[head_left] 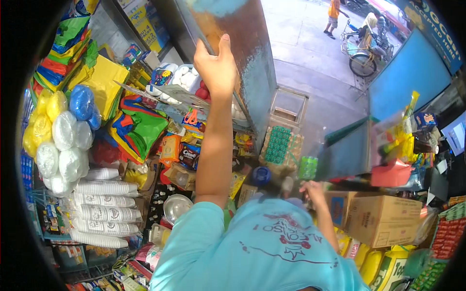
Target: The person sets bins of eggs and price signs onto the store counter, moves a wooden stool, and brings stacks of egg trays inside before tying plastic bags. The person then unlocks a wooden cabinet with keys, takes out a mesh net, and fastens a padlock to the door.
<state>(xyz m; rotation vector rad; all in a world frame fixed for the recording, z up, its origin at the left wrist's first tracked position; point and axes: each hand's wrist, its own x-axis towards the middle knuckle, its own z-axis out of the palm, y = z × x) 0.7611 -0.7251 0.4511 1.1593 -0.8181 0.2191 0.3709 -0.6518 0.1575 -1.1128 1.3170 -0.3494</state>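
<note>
My left hand point(217, 70) is raised at the top centre, against the edge of a rusty, blue-painted panel point(250, 63). Its thumb points up, and the other fingers wrap round the edge, partly hidden. Low beside my body on the right, my right hand point(311, 190) has its fingers curled; whether anything is in them is too small to tell. Just above it lies a bright green pack point(307, 168). Green-wrapped items point(277, 144) sit on a cardboard tray, with a blue round lid point(261, 175) below.
Bagged cups point(104, 213), plastic bags point(90, 80) and white eggs point(185, 76) are on the left. Cardboard boxes point(388, 218) and a blue board point(410, 75) stand on the right. Outside, a person in orange point(333, 14) is near a parked tricycle point(364, 48).
</note>
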